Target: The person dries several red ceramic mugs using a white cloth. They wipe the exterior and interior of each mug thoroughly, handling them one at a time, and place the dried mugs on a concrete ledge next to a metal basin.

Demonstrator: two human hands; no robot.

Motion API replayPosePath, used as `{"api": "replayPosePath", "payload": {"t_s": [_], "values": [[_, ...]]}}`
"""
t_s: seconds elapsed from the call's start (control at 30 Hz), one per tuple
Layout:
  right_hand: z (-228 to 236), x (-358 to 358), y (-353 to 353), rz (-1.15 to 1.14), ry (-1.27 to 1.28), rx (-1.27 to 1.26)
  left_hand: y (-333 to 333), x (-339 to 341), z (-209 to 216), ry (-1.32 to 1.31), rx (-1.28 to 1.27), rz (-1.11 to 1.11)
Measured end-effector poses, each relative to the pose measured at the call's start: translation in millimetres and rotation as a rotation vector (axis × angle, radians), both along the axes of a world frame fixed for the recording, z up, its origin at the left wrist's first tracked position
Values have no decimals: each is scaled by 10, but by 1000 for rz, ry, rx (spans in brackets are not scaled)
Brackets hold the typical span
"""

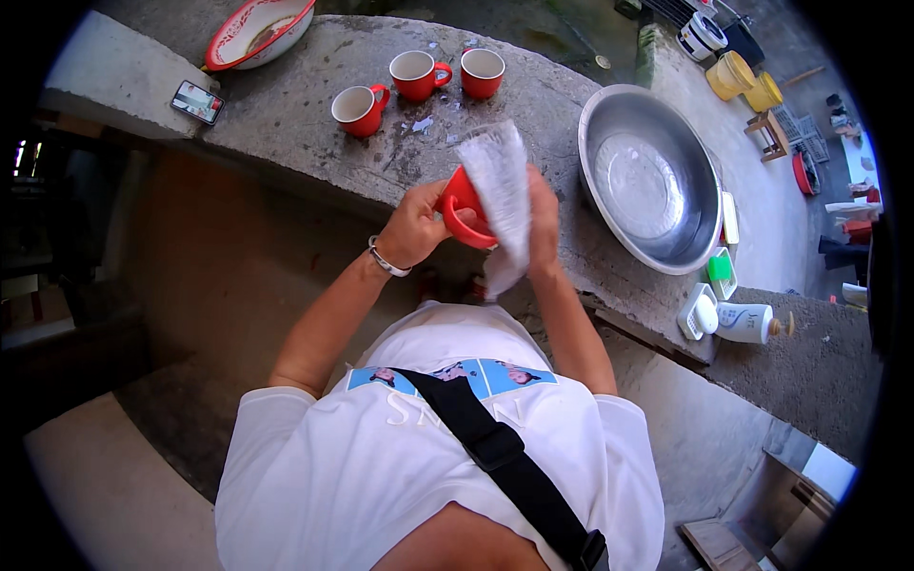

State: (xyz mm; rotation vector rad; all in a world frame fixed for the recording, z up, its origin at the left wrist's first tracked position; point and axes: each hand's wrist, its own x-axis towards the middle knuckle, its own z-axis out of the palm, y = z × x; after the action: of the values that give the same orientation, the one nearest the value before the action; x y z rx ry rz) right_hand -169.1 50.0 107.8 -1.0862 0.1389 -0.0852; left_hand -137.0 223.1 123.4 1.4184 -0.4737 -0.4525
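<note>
- Nearest to us in the head view, we see the wearer's white T-shirt (333, 466) across the lower middle, crossed diagonally by a black strap (490, 443).
- In the centre, the left hand (416, 226) is closed around the red mug (457, 193), by its side and handle. We take this hold as one that keeps the mug steady against the cloth's pressure.
- Just right of centre, the right hand (544, 217) has a pale cloth (505, 186) bunched against the mug. Its fingers are mostly hidden behind the fabric, so we cannot tell how tightly they close.
- At upper centre, three more red mugs (356, 119) (413, 86) (484, 84) stand upright on the concrete ledge (295, 114), white insides showing. We judge they sit apart so that each is easy to reach.
- At upper right of centre, a metal basin (647, 186) rests on the ledge, seemingly placed near the right hand for convenience.
- Below it, toward the right, we find a green item (720, 268) in a small dish, a white soap bar (705, 314) in another, and a pump bottle (743, 323), probably grouped for washing.
- At upper left are a phone (197, 101) and a red-rimmed bowl (262, 29).
- As for writing, we notice raised lettering under the shirt's blue picture panels, partly covered by the strap, and printing on the bottle; we leave both uncopied.
</note>
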Motion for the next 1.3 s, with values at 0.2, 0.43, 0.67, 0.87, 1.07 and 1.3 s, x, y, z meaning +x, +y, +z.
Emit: {"api": "replayPosePath", "payload": {"t_s": [0.2, 0.43, 0.67, 0.87, 1.07, 1.3], "values": [[173, -51, -38, 18, -681, -1075, -13, -45, -57, -152, 74, -2], [102, 259, -312, 542, -224, -699, 23, 169, 50, 128, 111, -431], [0, 38, -240, 348, 99, -62, 33, 226, -68, 494, -169, -302], [68, 56, 17, -247, 51, -191, 19, 32, 68, 656, -310, 85], [120, 73, 18, -456, -828, -986, -228, -112, -66, 478, -228, 164], [-6, 66, -71, -158, -214, -540, -203, -146, -12, 82, 87, 265]]}}
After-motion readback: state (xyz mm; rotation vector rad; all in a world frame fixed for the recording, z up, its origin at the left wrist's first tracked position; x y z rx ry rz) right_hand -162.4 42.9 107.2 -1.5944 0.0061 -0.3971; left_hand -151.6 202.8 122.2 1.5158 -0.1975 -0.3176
